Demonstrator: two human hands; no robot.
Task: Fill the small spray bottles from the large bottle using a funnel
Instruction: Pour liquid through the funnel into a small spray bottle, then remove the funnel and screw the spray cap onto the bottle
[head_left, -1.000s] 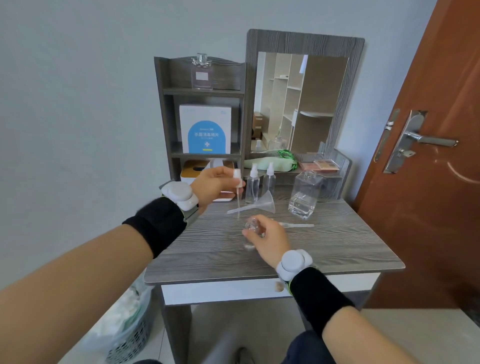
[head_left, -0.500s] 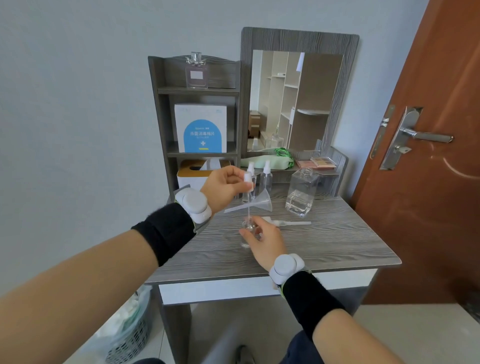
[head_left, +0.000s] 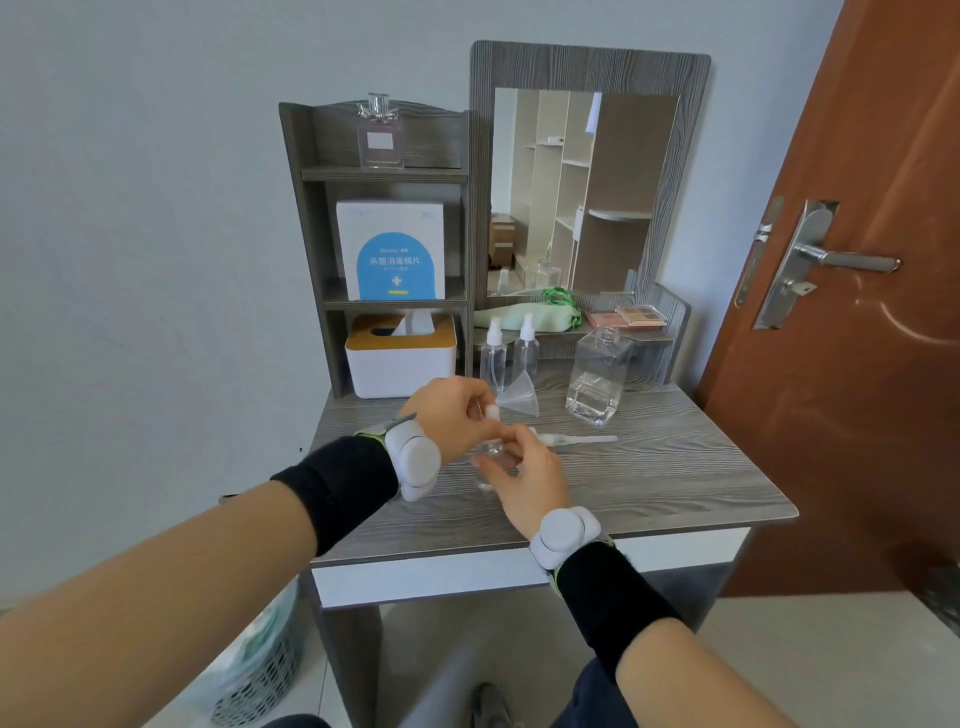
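My right hand grips a small clear spray bottle standing near the middle of the grey table. My left hand pinches the white spray cap right above the bottle's neck; the cap's tube is hidden. A clear funnel lies on its side just behind my hands. Two more small spray bottles with white caps stand behind it. The large square clear bottle, open-topped with a little liquid in it, stands at the back right.
A white loose sprayer part lies right of my hands. A tissue box sits at the back left under a shelf unit with a mirror beside it. A brown door is close on the right, a bin below left.
My left hand has come down and to the right with the spray cap, from well above the bottle to its neck. My right hand still holds the bottle.
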